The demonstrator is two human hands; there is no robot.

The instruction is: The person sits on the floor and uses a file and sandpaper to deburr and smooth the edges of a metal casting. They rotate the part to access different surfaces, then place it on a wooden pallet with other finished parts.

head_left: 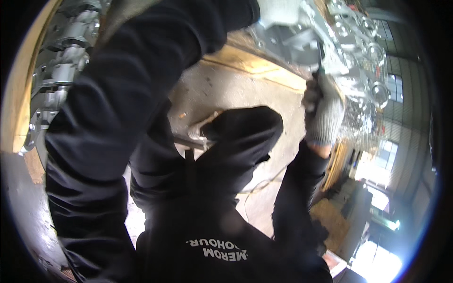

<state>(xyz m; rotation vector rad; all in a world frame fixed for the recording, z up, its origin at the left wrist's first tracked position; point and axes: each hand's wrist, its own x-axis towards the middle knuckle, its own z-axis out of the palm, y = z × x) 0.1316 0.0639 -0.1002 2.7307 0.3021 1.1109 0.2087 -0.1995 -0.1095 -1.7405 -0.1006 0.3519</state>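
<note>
A silver-grey metal casting (302, 45) with a hollow, ribbed inside is at the top of the view. My left hand (279, 12), in a white knit glove, rests against its upper edge, with the fingers cut off or washed out by glare. To the right and lower, my right hand (326, 111) wears a white glove with dark finger coating. Its fingers are wrapped round a thin dark hand tool (320, 55) whose tip points up to the casting's right side. The exact kind of tool is too blurred to make out.
Several similar castings (363, 70) are piled at the right, and more metal parts (66, 70) stand in a row beside a wooden board (23, 80) at the left. A wooden beam (255, 63) runs below the casting. A thin cable (264, 186) lies on the concrete floor (203, 87).
</note>
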